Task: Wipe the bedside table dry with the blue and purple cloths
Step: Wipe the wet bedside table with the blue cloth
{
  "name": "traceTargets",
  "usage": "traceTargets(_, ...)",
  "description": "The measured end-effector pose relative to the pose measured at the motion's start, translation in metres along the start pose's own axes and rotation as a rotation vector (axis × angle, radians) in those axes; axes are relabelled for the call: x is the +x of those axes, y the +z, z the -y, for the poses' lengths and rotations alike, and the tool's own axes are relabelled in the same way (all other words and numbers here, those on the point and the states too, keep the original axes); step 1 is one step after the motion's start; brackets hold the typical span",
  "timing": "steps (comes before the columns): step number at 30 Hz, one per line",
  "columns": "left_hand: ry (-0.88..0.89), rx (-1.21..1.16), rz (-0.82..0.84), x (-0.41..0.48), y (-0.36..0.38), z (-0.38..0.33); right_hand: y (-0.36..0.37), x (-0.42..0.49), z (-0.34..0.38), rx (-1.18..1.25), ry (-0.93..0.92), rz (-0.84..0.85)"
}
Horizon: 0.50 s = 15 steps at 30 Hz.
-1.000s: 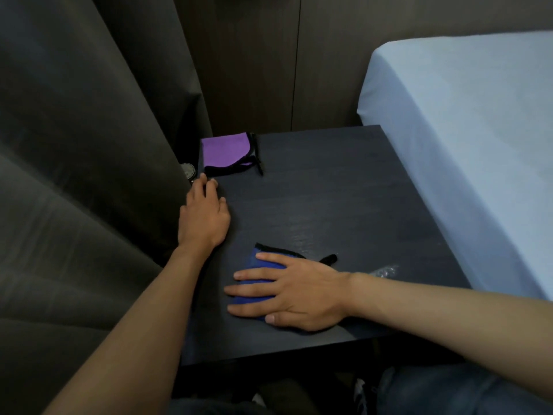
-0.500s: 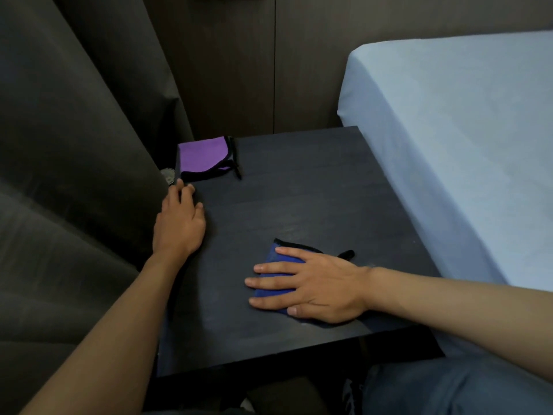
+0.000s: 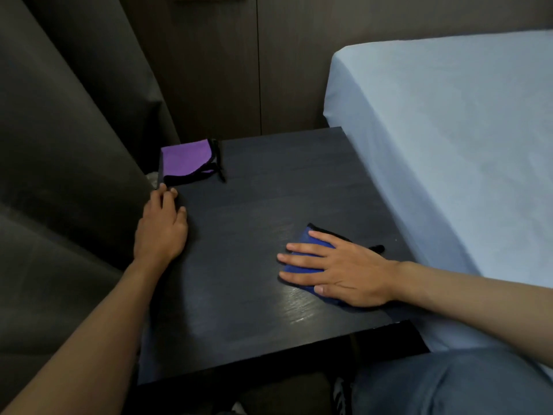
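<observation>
The dark wooden bedside table (image 3: pixel 257 205) fills the middle of the head view. My right hand (image 3: pixel 341 269) lies flat, fingers spread, pressing the blue cloth (image 3: pixel 311 244) onto the table near its right front part; most of the cloth is hidden under the palm. A wet sheen shows just in front of that hand. The purple cloth (image 3: pixel 187 160) with black trim lies folded at the table's far left corner, untouched. My left hand (image 3: pixel 161 226) rests palm down on the table's left edge, fingertips a little short of the purple cloth, holding nothing.
A bed with a light blue sheet (image 3: pixel 449 139) borders the table on the right. Dark grey curtain folds (image 3: pixel 65 163) hang close on the left. A wood-panelled wall (image 3: pixel 227 61) stands behind. My jeans-clad knee (image 3: pixel 443 384) is below the table's front edge.
My right hand has slid the blue cloth to the right across the table's front part. The left hand has stayed on the left edge. The camera has shifted slightly.
</observation>
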State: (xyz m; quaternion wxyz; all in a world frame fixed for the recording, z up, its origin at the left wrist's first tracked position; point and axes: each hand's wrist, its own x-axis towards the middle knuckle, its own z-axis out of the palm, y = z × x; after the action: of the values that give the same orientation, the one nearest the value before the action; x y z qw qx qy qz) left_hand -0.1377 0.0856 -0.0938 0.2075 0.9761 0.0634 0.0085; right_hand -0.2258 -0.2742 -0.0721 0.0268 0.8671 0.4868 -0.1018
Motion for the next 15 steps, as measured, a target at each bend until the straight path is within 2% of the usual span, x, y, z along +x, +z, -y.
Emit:
traceTargets(10, 0.011, -0.028, -0.006, -0.001, -0.002, -0.001, 0.013, -0.031, -0.013, 0.063, 0.291, -0.093)
traceTargets(15, 0.003, -0.026, -0.001, -0.002, -0.001, -0.001, 0.023, -0.045, -0.013, 0.054, 0.53, -0.136)
